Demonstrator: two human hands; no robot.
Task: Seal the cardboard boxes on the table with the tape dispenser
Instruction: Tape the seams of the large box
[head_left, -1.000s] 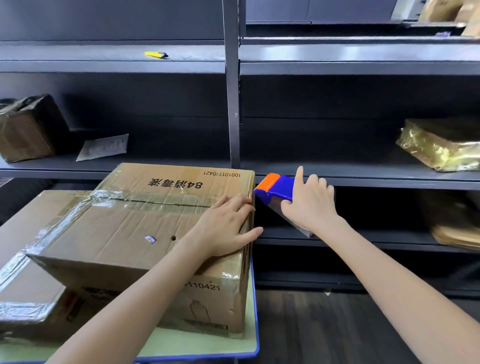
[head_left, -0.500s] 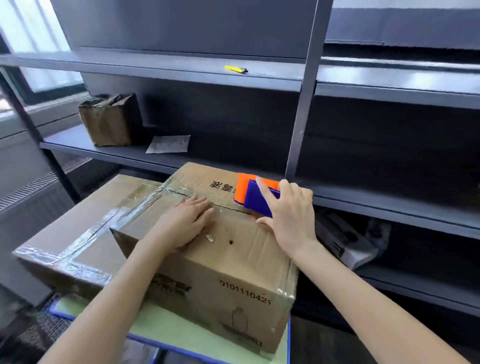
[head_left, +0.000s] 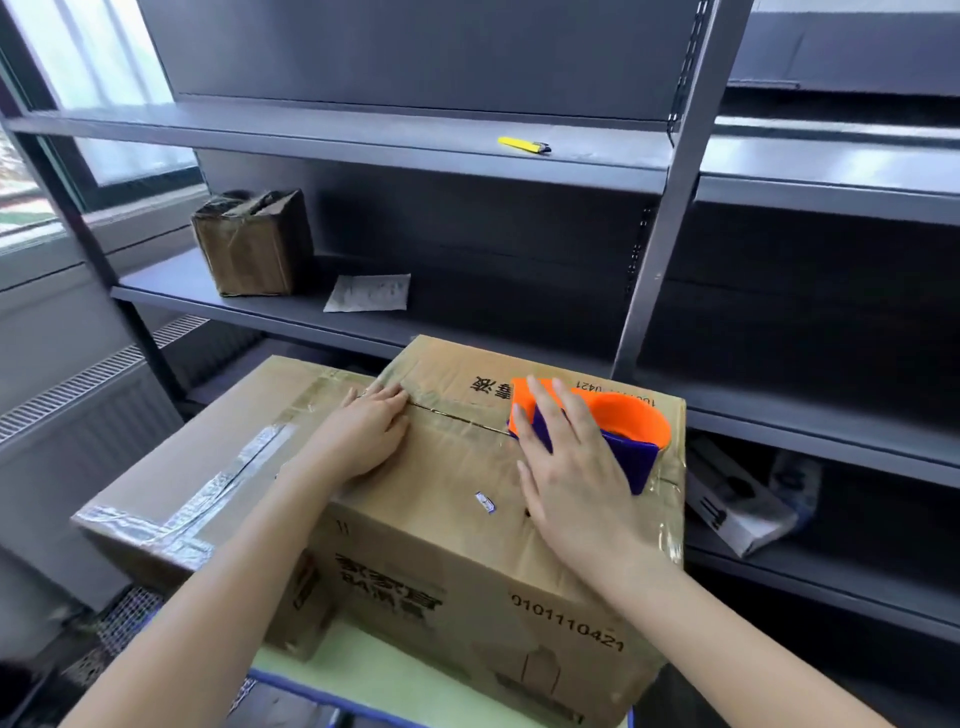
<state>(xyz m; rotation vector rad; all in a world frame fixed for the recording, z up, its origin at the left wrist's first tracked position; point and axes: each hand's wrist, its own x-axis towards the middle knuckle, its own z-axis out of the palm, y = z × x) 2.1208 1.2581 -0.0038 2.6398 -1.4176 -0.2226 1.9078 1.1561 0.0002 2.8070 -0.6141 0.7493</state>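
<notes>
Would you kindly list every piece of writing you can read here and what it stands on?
"0101110421": front of the cardboard box.
"0421", upside down: top of that box, beside the tape dispenser.
Chinese characters on the box: too blurred.
Sheet of paper on the shelf: print too small.

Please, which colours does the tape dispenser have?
Orange and dark blue. The head view, the only one, shows the tape dispenser under the right hand: orange round guard, blue body.
</notes>
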